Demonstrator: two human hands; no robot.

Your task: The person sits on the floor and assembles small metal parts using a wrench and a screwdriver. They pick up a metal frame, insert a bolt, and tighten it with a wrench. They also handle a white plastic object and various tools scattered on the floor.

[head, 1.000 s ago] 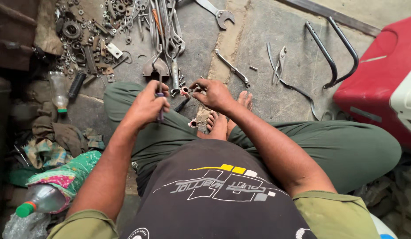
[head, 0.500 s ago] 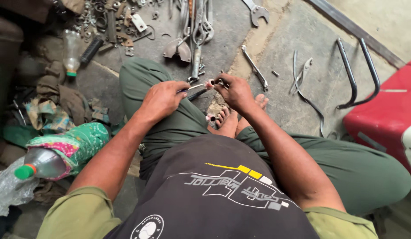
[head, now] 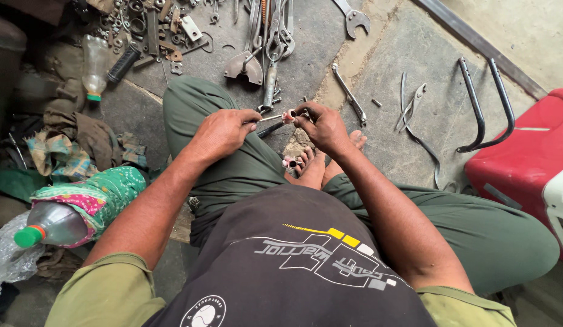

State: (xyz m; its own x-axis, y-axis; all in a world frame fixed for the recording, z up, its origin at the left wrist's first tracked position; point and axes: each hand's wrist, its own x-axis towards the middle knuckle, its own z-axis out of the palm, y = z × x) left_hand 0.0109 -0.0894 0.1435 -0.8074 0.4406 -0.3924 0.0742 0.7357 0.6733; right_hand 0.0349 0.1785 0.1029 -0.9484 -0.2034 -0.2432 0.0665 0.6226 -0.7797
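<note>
The left hand (head: 224,130) pinches a thin metal rod (head: 270,117), whose tip now meets the small pinkish fitting (head: 288,115) pinched by the right hand (head: 322,126). Both hands have risen from the lap to above the left knee. A similar fitting (head: 291,163) lies by the feet on the floor (head: 384,79).

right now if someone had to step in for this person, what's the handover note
Left hand: closed on a thin metal tool, its tip pointed into the small pinkish round part.
Right hand: pinching that part by the fingertips, held above the lap.
A second, similar small round part lies by the bare feet.
Spare tools lie ahead on the stone floor: pliers, a spanner, an open-ended wrench, and loose nuts and washers at upper left.
Done: part picked up and tool engaged with it.
Left: how far the work inside the part has got cannot be told from here.
</note>
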